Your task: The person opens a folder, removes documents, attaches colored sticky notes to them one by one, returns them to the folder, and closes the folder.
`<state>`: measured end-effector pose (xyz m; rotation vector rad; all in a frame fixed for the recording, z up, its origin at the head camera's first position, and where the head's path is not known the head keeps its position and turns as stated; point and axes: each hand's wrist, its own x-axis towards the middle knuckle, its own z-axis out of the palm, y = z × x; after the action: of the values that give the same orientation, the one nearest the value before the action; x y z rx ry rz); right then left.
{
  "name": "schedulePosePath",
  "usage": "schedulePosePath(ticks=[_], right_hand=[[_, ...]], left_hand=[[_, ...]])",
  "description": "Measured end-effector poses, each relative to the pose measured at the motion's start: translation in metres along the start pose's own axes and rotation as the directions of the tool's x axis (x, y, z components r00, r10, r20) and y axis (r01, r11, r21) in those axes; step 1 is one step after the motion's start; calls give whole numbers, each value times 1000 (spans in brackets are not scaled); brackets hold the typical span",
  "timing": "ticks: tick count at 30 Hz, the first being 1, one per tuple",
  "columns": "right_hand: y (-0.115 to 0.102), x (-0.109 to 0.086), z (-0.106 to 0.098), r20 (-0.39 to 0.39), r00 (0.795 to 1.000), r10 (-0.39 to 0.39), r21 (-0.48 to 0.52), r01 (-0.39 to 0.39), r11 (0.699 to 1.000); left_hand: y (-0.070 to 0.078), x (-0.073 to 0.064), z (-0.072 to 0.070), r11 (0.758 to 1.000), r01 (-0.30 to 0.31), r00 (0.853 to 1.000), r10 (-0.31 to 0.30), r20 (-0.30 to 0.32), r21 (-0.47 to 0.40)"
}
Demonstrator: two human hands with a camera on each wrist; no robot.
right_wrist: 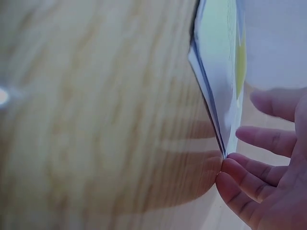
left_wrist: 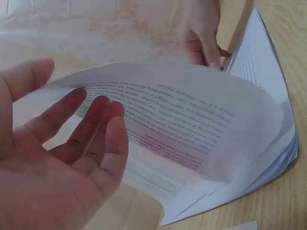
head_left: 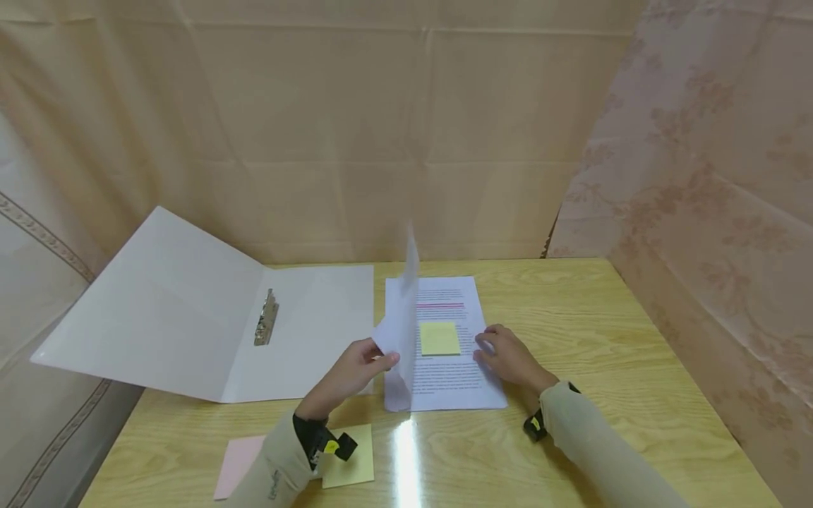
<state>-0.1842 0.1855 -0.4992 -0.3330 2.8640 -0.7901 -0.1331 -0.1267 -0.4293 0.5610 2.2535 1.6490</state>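
Note:
A stack of printed sheets lies beside a white binder, with pink-red lines marking the text and a yellow sticky note on the exposed page. One sheet stands raised and curved over the stack's left part, blurred at its top. My left hand is at this sheet's left side; in the left wrist view its extended fingers overlap the printed face, thumb apart. My right hand rests at the stack's right edge, loosely bent fingertips touching the paper edges near a corner.
The white binder lies open on the left, its cover tilted up, with a metal clip near the spine. A pink sticky note and a yellow notepad lie near the left forearm. Curtains hang behind the wooden table.

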Motion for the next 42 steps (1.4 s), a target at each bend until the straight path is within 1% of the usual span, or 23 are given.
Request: schedulePosePath(ticks=[3,5,6,8,10,12,14,15,16,18,19,21,24,25,26,30,33,36,38,42], right_hand=[[0,0,-1,-16,1000,8,58,-7,998],[1,0,-3,-27,999,29,126,-26,992],[2,0,-3,-34,999,35,151,-30,988],[3,0,-4,-41,997,58,215,-47,975],[5,0,-6,-38,994,105,308,-88,947],[6,0,-7,-40,990,134,374,-110,921],[7,0,-9,-22,984,179,457,-149,877],[7,0,-10,-23,980,196,485,-161,859],[8,0,-11,-17,977,214,507,-176,844],[9,0,-12,-9,970,242,525,-202,827],[9,0,-12,-6,968,251,519,-211,828],[7,0,-11,-19,970,243,466,-206,860],[4,0,-8,-33,977,210,359,-184,915],[3,0,-7,-38,980,193,327,-170,929],[2,1,-7,-40,982,186,307,-165,937],[-1,1,-6,-30,983,179,280,-164,946],[-3,1,-7,-28,982,185,274,-170,947],[-4,1,-8,-28,982,185,260,-171,950],[-4,0,-8,-26,982,189,254,-177,951],[-3,0,-7,-12,980,198,253,-188,949]], left_hand=[[-1,2,4,998,-52,998,51,38,34],[-3,3,5,996,-67,996,64,58,54],[-4,4,6,996,-63,996,59,63,62],[-6,5,7,996,-22,998,18,52,85],[-9,7,8,993,46,999,-49,22,105],[-13,8,9,986,126,992,-124,-22,110],[-16,9,9,974,199,978,-191,-78,110],[-18,10,9,967,230,970,-218,-106,108],[-19,11,9,960,259,961,-244,-132,110],[-22,13,9,945,301,944,-276,-180,128],[-24,14,9,938,319,936,-290,-198,135],[-27,16,9,928,339,927,-302,-223,154],[-31,19,9,916,355,920,-307,-243,187],[-32,20,10,912,363,917,-314,-247,189],[-33,21,10,909,368,915,-315,-251,199],[-35,25,11,898,390,904,-332,-269,205],[-35,29,12,889,413,893,-352,-282,197],[-36,32,12,883,437,880,-380,-285,171],[-37,34,12,877,460,866,-408,-290,140],[-41,38,12,874,476,854,-431,-292,102]])
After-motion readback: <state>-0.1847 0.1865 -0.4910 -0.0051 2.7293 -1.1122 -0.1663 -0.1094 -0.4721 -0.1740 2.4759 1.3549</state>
